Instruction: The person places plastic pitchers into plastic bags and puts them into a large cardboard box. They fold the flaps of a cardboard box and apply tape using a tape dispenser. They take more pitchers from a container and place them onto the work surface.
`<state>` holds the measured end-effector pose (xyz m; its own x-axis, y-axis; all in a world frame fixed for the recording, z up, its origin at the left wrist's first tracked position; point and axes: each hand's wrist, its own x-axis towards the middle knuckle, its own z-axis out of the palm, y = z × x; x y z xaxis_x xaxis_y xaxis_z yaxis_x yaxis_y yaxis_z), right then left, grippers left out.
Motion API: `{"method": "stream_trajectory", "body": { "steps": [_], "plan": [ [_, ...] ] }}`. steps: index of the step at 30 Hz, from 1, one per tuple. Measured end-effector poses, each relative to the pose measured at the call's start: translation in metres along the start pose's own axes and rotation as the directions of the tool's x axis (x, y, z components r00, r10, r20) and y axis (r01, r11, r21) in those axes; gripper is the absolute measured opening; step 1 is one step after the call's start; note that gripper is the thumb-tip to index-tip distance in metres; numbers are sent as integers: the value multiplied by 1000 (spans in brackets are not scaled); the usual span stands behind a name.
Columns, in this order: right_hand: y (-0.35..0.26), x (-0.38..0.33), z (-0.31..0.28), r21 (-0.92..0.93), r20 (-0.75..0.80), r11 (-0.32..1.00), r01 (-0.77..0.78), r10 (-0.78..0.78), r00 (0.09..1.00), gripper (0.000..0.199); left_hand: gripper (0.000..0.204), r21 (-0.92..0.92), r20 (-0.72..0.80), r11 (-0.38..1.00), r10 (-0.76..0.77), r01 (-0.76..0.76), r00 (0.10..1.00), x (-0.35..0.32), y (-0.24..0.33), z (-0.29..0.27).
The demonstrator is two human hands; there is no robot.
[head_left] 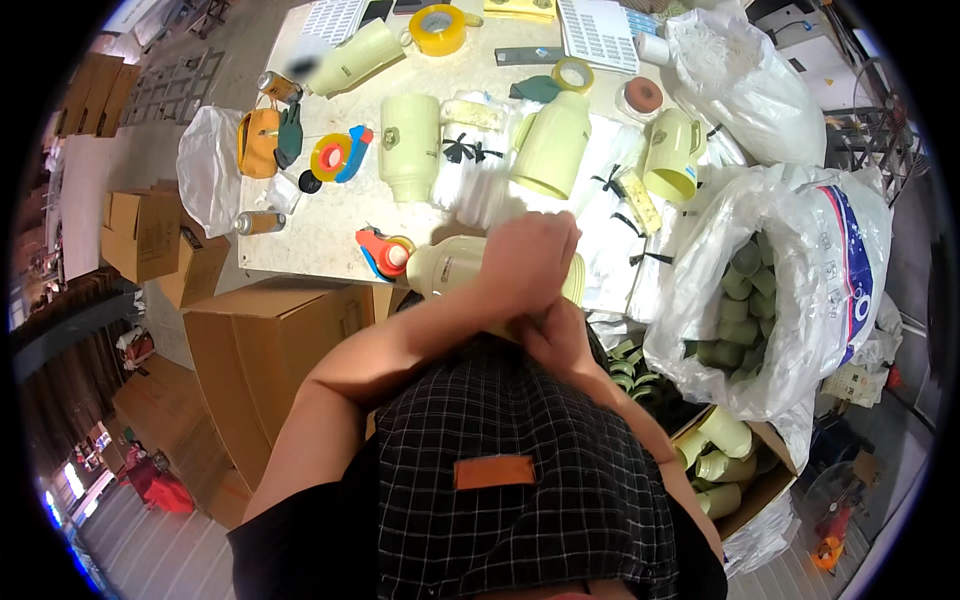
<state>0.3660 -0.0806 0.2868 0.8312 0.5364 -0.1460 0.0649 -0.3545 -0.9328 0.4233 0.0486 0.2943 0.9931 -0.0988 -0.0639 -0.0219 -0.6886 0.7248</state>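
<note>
nearest is the person's checked apron, with both forearms rising over it to meet at the table edge. the left hand lies curled over the wide end of a pale yellow jug that rests on its side at the near edge of the table; the fingers wrap round it, seemingly to keep it from rolling. the right hand sits just under the left, fingers bent and pressed to the jug's lower rim, but i cannot tell exactly what it grips, since the left hand covers it.

just left of the jug lies a red and blue tape holder, within easy reach. to the right, a big clear bag holds green caps, and below it an open carton holds more pale parts, both close by the right elbow. a brown box stands under the table's near side.

further out, more jugs stand or lie among white wrapped bundles. at the far edge is a roll of yellow tape.
</note>
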Motion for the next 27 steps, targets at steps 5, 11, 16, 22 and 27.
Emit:
{"method": "stream_trajectory", "body": {
  "steps": [5,11,16,22,27],
  "plan": [
    [3,4,5,-167,36,986,-27,33,999,28,28,77,180,996,-67,54,981,40,-41,15],
    [5,21,-12,-31,62,999,24,-22,998,30,21,101,77,986,128,-135,989,16,-16,-16],
    [3,35,-35,187,31,898,-399,401,916,25,27,406,55,905,-165,129,985,69,-144,-32],
    [114,78,-80,890,-386,446,96,625,678,39,45,-83,-298,818,-565,569,769,84,-301,-98],
    [235,99,-122,987,-158,112,118,832,531,36,70,-357,-462,638,-755,682,465,118,-497,-135]
  ]
}}
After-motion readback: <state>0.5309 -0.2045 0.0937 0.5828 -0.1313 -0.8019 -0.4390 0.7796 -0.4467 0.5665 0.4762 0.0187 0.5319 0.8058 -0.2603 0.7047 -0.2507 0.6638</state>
